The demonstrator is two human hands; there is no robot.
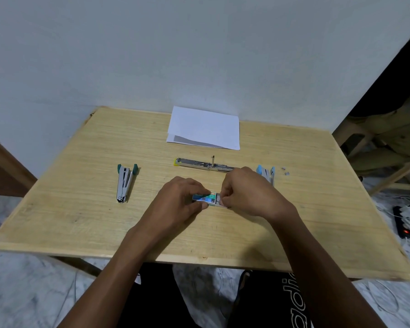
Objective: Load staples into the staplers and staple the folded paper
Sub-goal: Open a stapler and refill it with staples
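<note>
My left hand (182, 197) holds a small teal staple box (203, 198) flat on the wooden table (81, 221). My right hand (244, 190) pinches the box's inner tray (219, 201), which sticks out to the right. A staple strip inside cannot be made out. Behind my hands a yellow-tipped stapler (199, 163) lies opened out flat. A green stapler (125, 182) lies open at the left. A light blue stapler (266, 172) sits at the right, partly hidden by my right hand. The folded white paper (204, 127) rests at the table's far edge.
A few loose staple bits (285, 171) lie right of the blue stapler. The wall stands directly behind the table. On the floor to the right are a power strip (401, 223) and cables. My legs are under the table's near edge.
</note>
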